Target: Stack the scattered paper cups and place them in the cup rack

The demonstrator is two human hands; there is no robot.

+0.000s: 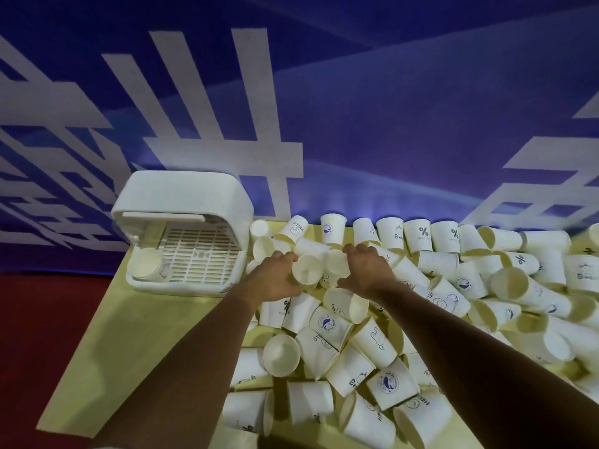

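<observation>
Both hands work at the far left of the pile, close together but not touching. The left hand (274, 277) curls its fingers and thumb round one cup (306, 270), whose open mouth faces the camera. Just beside it, the right hand (368, 267) clamps a second cup (335, 262) between the fingers above and the thumb below. The two held cups sit side by side between the hands, nearly touching.

The rest of the cups (330, 324) lie scattered under and to the right of both forearms, covering the right half of the table (146, 335). Most lie on their sides and overlap; a row stands along the far edge. They are thin white paper, tapered, with rolled rims, matte inside, and carry small blue or black prints: a percent sign, a round whale badge, a smiley face, short words.

The rack (181, 192) stands left of the hands, near the left hand. It is smooth white plastic with rounded corners, a hooded top and a slotted grid floor (201, 254). A short stack (146, 265) of cups lies in its front left corner.

The table top is a flat pale yellow-green. Behind it hangs a blue backdrop (421, 124) with broad white strokes; the floor (39, 319) at the left is red.
</observation>
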